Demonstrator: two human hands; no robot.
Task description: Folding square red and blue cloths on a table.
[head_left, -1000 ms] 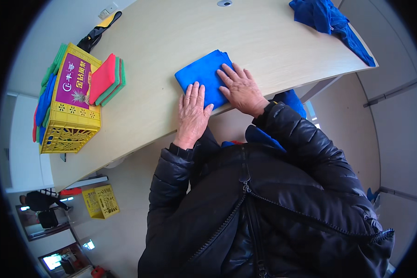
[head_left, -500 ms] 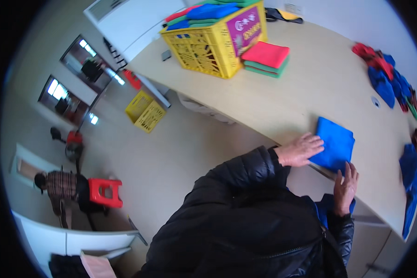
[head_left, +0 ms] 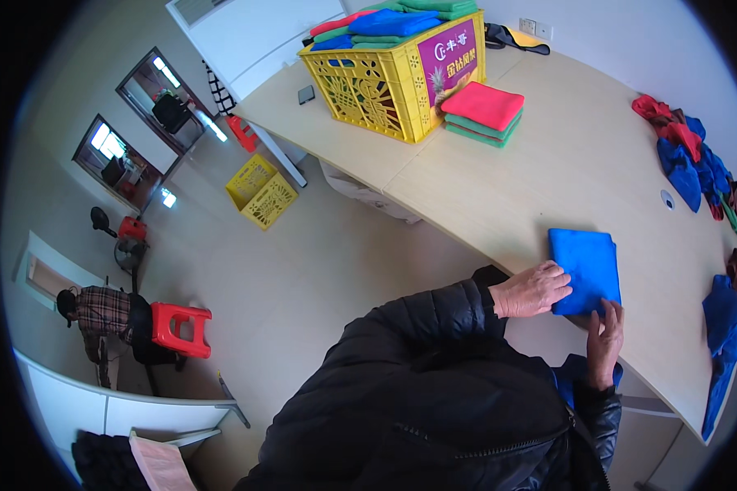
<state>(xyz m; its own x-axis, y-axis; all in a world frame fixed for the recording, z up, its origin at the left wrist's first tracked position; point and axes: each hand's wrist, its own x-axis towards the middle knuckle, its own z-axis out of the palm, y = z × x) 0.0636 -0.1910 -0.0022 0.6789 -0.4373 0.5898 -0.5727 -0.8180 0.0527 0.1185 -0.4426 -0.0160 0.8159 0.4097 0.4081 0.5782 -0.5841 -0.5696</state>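
Note:
A blue cloth (head_left: pixel 585 266), folded into a neat square, lies on the table near its front edge. My left hand (head_left: pixel 536 288) is at the cloth's left side, fingers bent and pinching that edge. At the near right corner, the fingertips of my right hand (head_left: pixel 604 342) touch the cloth, with the fingers slightly apart. Farther back stands a small stack of folded cloths (head_left: pixel 483 110), red on top and green beneath. Next to it a yellow plastic crate (head_left: pixel 368 94) is heaped with folded red, green and blue cloths.
Crumpled red and blue cloths (head_left: pixel 680 159) lie along the table's right side, with another blue bundle (head_left: pixel 722 319) nearer. A phone-like grey object (head_left: pixel 305 95) rests left of the crate. On the floor are another yellow crate (head_left: pixel 262 192) and a red stool (head_left: pixel 182 329) beside a bending person (head_left: pixel 106 319).
The blue cloth has been turned and squared up. My left hand's fingers have curled in at its edge, and the right hand has shifted slightly left. The whole view has tilted a little.

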